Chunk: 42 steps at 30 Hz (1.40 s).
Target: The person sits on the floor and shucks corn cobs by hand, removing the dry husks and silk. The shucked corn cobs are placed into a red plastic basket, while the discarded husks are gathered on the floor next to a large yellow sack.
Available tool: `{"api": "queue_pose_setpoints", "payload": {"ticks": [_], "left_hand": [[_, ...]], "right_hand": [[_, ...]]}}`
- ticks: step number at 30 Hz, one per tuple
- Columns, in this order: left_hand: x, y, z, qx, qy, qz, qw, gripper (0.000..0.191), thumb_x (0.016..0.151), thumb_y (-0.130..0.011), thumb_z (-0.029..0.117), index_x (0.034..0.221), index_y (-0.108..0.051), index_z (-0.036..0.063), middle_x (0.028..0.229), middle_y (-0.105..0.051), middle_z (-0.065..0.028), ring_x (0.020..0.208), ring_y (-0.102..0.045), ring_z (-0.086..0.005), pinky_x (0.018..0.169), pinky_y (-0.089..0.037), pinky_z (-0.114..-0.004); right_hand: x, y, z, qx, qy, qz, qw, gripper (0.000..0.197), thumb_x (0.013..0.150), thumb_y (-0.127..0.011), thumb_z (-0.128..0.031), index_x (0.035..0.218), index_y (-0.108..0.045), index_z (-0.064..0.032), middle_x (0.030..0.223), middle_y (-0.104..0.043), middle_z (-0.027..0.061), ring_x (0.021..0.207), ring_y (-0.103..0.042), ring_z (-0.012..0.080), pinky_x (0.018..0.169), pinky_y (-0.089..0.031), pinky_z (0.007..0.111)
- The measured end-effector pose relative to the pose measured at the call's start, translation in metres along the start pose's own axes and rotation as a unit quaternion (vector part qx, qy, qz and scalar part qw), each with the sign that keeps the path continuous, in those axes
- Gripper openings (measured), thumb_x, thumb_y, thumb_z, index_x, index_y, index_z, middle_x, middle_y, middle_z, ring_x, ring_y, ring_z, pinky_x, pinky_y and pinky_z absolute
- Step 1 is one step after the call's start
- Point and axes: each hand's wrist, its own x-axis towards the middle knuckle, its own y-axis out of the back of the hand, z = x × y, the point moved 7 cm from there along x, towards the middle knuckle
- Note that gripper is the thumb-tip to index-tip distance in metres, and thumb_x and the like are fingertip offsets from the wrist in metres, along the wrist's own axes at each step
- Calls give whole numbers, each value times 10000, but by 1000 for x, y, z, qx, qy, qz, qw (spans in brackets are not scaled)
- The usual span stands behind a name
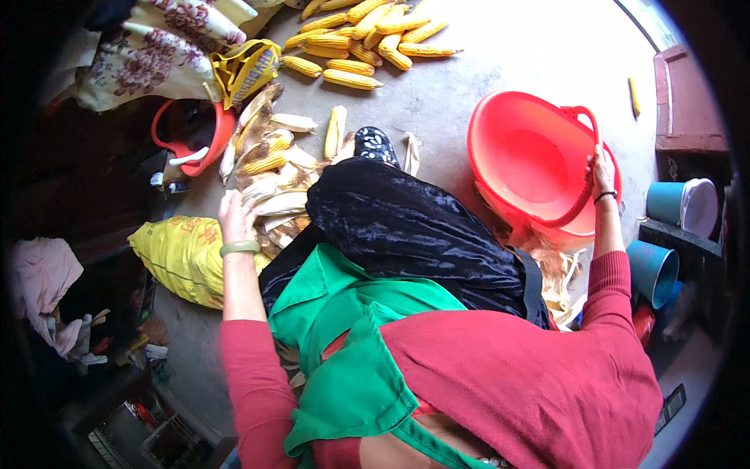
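Observation:
My right hand (602,171) grips the rim and handle side of a red plastic basin (542,158), which tilts over the floor at the right. Beneath it, corn husks and silk (559,281) show. My left hand (236,214), with a bangle at the wrist, is over a heap of corn husks (281,202) and beside a yellow woven sack (187,258); nothing is plainly held in it. Among the husks lie partly husked corn cobs (265,163). One cob (334,132) stands out near my shoe.
A pile of husked yellow cobs (363,35) lies on the floor at the top, beside a yellow bag (249,70) and floral cloth (158,58). A red container (222,138) is at upper left. Blue buckets (653,272) and a wooden piece of furniture (691,99) stand at right.

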Motion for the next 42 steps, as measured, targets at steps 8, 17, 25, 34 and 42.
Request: {"api": "queue_pose_setpoints", "payload": {"ticks": [8, 17, 25, 34, 42], "left_hand": [[8, 63, -77, -68, 98, 60, 991, 558, 797, -539, 278, 1233, -305, 22, 1263, -330, -161, 1009, -482, -313, 799, -428, -427], [30, 76, -132, -258, 125, 3, 958, 251, 785, -503, 229, 976, -410, 95, 942, -437, -68, 783, -516, -235, 623, -448, -357], [15, 72, -96, -155, 138, 141, 968, 419, 801, -479, 230, 1135, -351, 11, 1250, -341, -100, 940, -504, -264, 794, -428, -386], [1, 33, -50, -52, 103, 113, 987, 297, 766, -558, 193, 997, -444, 44, 1003, -467, -66, 890, -521, -280, 763, -429, -386], [4, 31, -57, -74, 119, 98, 985, 130, 769, -553, 179, 832, -483, 89, 787, -490, -41, 755, -533, -253, 631, -433, -353]], "right_hand": [[-6, -23, -22, -7, -14, 7, 1000, 275, 797, -524, -449, 781, -472, -179, 538, -445, -44, 384, -397, 65, 340, -325, 199], [28, -71, -34, -90, 97, -107, 985, 339, 827, -479, -378, 1021, -551, -108, 828, -535, 20, 664, -494, 123, 591, -405, 262], [4, 19, 23, -191, 171, -67, 964, 220, 856, -488, -261, 891, -546, -51, 675, -554, 5, 562, -510, 82, 506, -413, 213], [-124, -82, 126, -580, 355, -308, 665, 309, 675, -552, -138, 980, -533, -90, 1146, -482, 106, 990, -472, 274, 823, -398, 377], [-85, -66, 295, -742, 2, -467, 481, 296, 733, -511, -310, 982, -578, -164, 1041, -534, 69, 962, -504, 213, 797, -371, 403]]}}
